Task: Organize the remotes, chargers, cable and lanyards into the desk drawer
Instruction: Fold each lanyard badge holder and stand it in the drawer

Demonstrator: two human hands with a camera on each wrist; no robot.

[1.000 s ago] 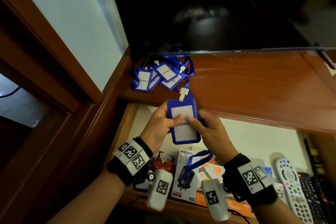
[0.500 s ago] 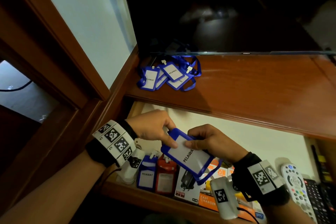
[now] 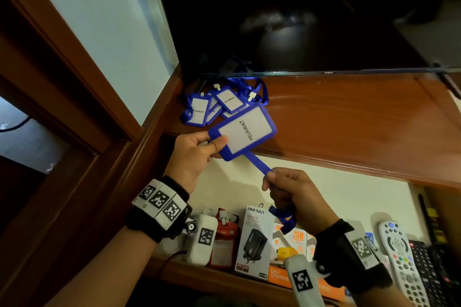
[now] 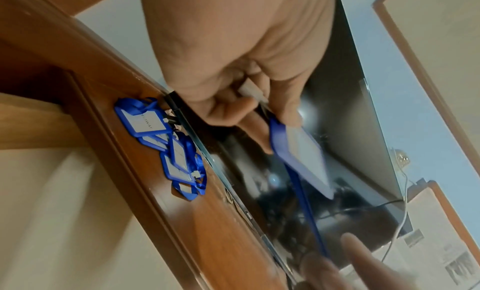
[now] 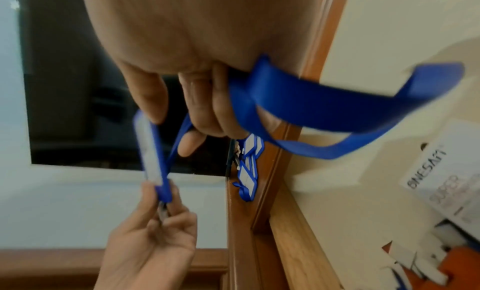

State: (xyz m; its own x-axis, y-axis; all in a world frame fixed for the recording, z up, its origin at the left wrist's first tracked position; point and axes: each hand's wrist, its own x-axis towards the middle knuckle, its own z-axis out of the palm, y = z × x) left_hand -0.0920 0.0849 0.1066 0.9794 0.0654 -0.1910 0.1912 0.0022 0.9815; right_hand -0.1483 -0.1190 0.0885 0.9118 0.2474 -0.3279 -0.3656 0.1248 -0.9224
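Note:
My left hand [image 3: 199,151] pinches the clip end of a blue badge holder [image 3: 245,131] marked PELAWAT, held above the open drawer [image 3: 324,197]. Its blue strap [image 3: 258,163] runs down to my right hand [image 3: 284,188], which grips it, with loops [image 5: 324,101] trailing from the fist. In the left wrist view the badge holder [image 4: 301,157] shows edge-on below the thumb. Several more blue lanyards [image 3: 217,104] lie heaped on the desk top [image 3: 349,117] under the TV. The drawer holds charger boxes [image 3: 254,239] and remotes [image 3: 399,259].
A dark TV screen [image 3: 299,20] stands at the back of the desk top. A red lanyard holder [image 3: 224,239] sits in the drawer's left part, beside the ONESAM box. A wooden door frame [image 3: 62,70] and wall close off the left side.
The badge holder has risen from low over the drawer to desk-top height. My right hand left the card and now grips the strap, pulling it straight below the card.

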